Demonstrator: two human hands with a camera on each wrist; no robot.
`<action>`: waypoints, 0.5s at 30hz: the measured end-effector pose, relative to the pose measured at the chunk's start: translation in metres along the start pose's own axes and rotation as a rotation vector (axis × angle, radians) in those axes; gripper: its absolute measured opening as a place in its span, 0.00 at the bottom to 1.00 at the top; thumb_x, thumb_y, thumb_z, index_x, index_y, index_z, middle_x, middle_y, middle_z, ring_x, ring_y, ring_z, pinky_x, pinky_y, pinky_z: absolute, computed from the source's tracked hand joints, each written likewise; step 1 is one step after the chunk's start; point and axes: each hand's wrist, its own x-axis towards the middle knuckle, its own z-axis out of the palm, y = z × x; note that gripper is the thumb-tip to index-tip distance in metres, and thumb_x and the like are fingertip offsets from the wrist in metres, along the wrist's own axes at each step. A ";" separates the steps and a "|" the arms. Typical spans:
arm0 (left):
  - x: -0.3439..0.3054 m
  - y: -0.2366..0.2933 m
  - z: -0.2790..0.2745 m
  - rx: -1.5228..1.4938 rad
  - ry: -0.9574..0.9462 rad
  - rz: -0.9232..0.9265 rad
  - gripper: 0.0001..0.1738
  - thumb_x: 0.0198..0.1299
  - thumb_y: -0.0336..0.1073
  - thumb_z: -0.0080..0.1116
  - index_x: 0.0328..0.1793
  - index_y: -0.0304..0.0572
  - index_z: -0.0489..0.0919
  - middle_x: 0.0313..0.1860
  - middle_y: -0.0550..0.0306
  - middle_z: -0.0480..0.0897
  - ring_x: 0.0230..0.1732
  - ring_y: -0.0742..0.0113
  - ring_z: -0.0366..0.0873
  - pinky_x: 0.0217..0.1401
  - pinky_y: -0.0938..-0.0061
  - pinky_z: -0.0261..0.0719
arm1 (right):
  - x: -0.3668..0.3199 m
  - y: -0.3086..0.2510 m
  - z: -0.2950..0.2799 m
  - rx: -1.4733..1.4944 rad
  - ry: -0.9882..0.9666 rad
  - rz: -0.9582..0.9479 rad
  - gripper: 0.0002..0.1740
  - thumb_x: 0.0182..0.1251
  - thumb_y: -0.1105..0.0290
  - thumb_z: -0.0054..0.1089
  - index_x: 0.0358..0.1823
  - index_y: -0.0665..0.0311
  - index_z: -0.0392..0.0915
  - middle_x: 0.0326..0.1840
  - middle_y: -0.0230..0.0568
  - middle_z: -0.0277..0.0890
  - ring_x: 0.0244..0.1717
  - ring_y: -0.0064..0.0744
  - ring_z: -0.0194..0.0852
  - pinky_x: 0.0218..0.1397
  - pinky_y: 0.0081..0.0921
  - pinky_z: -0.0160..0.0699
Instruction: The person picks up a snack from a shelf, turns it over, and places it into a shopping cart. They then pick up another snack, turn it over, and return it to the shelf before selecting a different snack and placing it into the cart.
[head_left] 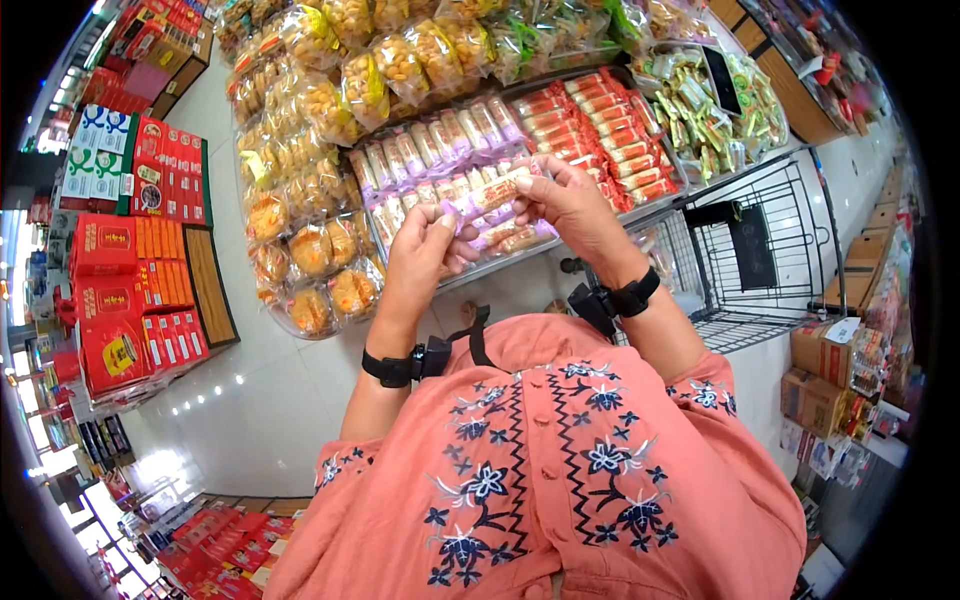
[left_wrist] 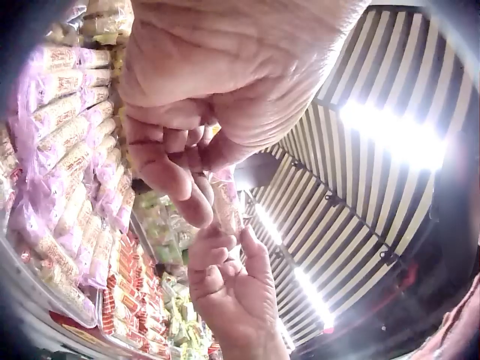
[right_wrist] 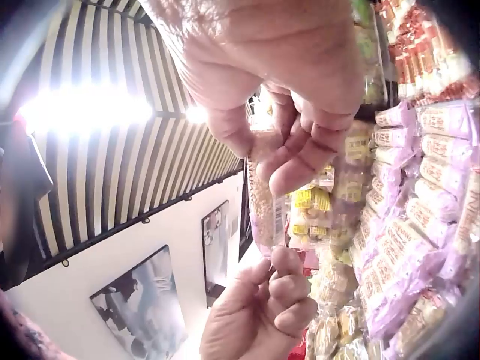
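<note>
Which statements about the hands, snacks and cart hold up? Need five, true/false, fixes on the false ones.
1. The left hand and right hand both pinch the same wrapped bar. True.
2. The shopping cart is on the person's left. False: the cart is on their right.
3. In the head view, the red-wrapped snacks lie right of the purple-wrapped snacks. True.
4. Only one wrist wears a black band. False: there is a left wristband and a right wristband.
5. The person's top is plain. False: the salmon-pink top has dark and white floral embroidery.
</note>
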 end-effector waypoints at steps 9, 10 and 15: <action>0.005 -0.003 -0.009 0.001 -0.103 -0.077 0.13 0.80 0.40 0.50 0.57 0.38 0.74 0.41 0.55 0.85 0.35 0.72 0.85 0.32 0.83 0.78 | 0.011 0.012 -0.002 0.141 0.053 0.033 0.11 0.75 0.66 0.65 0.51 0.64 0.78 0.37 0.33 0.82 0.34 0.22 0.82 0.38 0.19 0.82; 0.006 -0.004 -0.010 0.021 -0.093 -0.078 0.14 0.80 0.41 0.51 0.58 0.38 0.74 0.42 0.56 0.84 0.36 0.73 0.85 0.32 0.82 0.78 | 0.012 0.011 -0.007 0.112 0.055 0.045 0.12 0.75 0.66 0.65 0.52 0.64 0.78 0.37 0.33 0.82 0.34 0.22 0.82 0.37 0.18 0.82; 0.008 -0.003 -0.008 0.095 -0.046 -0.057 0.21 0.78 0.45 0.56 0.65 0.37 0.76 0.44 0.60 0.82 0.40 0.75 0.84 0.33 0.82 0.77 | 0.012 0.014 -0.025 0.012 0.026 0.113 0.13 0.74 0.65 0.66 0.52 0.63 0.76 0.37 0.33 0.82 0.33 0.21 0.81 0.35 0.19 0.80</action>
